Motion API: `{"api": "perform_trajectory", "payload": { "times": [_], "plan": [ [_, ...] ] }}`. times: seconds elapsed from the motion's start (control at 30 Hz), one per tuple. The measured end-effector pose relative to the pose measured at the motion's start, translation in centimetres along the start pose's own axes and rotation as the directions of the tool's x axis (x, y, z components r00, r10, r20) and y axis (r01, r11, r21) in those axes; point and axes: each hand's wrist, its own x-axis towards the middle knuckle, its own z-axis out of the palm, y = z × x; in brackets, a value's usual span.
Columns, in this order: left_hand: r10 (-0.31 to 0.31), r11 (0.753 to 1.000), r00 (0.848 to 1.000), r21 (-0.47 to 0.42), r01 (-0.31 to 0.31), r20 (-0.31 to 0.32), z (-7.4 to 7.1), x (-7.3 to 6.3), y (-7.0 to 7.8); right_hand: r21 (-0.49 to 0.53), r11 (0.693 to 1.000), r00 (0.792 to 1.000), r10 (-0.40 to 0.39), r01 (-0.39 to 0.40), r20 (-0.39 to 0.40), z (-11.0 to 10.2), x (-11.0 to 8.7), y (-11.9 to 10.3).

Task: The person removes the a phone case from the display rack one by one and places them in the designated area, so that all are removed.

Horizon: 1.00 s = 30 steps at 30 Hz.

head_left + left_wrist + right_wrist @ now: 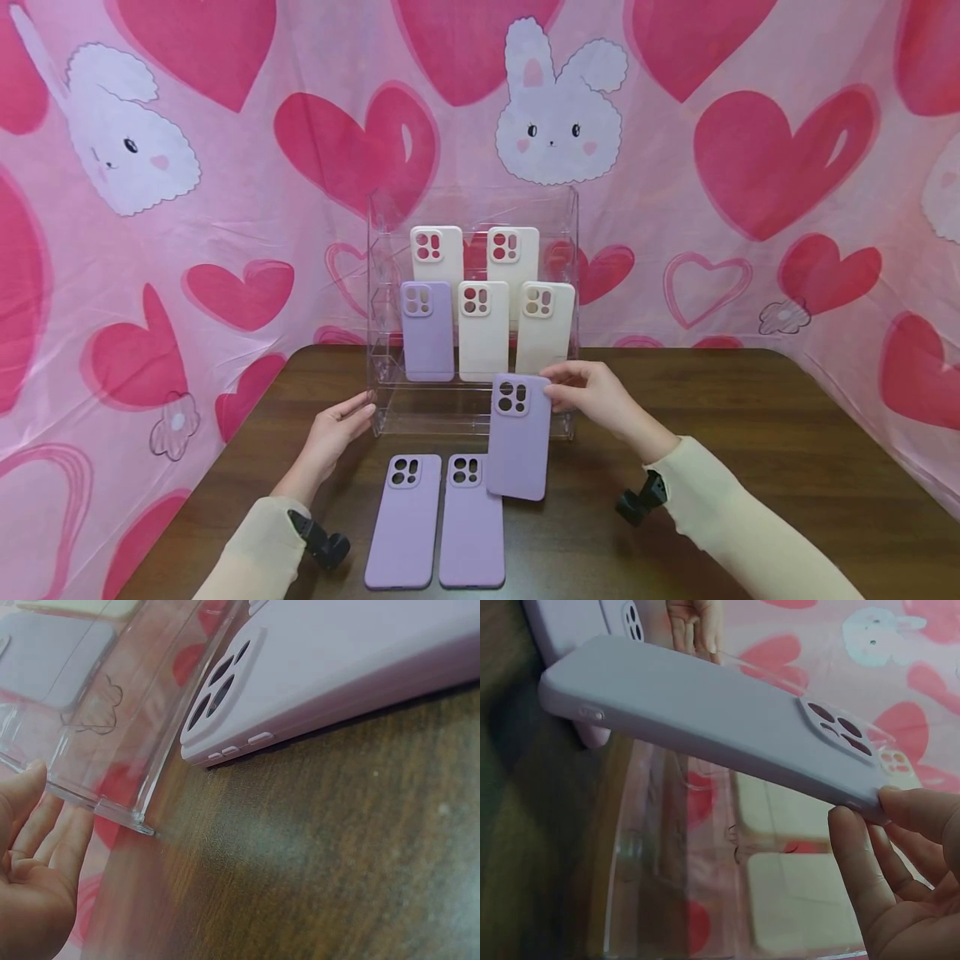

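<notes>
Though right-wrist-only — held case's [697,712] slot [592,714]

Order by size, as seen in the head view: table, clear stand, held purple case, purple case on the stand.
1. Table
2. Clear stand
3. Held purple case and purple case on the stand, unranked: the held one looks larger, perhaps only from nearness.

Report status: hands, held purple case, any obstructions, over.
Right hand pinches purple case by upper corner, raised above table. Left hand grips clear rack at side edge. No obstruction visible between case and rack.
</notes>
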Motion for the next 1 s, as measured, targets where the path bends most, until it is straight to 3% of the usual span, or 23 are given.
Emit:
{"api": "perform_trajectory", "payload": {
  "times": [0.47, 0.77, 1.0],
  "plan": [
    [0.004, 1.000, 1.000, 0.005, -0.004, -0.003, 0.1, -0.2, 0.2, 0.018, 0.996, 0.990, 0.087, -0.090, 0.111, -0.7, -1.4, 2.7],
    [-0.012, 1.000, 1.000, 0.008, 0.012, 0.012, -0.1, -0.4, 0.2, 0.076, 0.979, 0.964, 0.170, -0.189, 0.204, -0.7, -2.4, 3.7],
    [-0.002, 1.000, 1.000, 0.003, 0.002, 0.014, -0.1, -0.3, 0.2, 0.054, 0.969, 0.950, 0.223, -0.239, 0.217, -0.5, -2.8, 4.6]
  ]
}}
